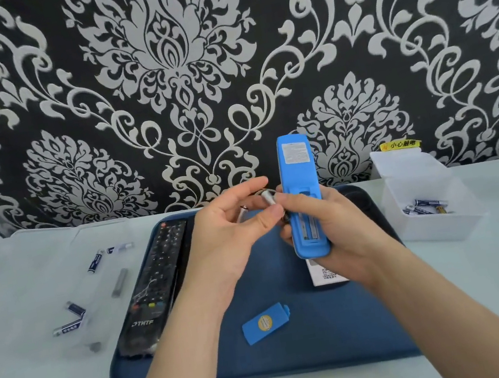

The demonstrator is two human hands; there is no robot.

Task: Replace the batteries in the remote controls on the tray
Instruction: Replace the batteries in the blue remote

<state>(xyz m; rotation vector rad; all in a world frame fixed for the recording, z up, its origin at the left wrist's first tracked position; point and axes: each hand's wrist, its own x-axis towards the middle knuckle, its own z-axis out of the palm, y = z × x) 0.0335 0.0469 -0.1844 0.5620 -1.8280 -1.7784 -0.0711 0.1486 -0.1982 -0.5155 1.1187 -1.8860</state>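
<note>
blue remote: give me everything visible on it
The blue remote looks like glossy plastic, held nearly upright above the tray with its back toward the camera. A pale label sits near its top; the battery bay lower down is open, its contents unclear. The right hand grips its lower half. Its blue cover lies on the tray.

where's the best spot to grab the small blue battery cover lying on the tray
Pinch the small blue plastic battery cover across its two long edges, coming down from above: it lies flat on the dark blue tray, and its tabbed end points up-right, so stay mid-length.
</note>
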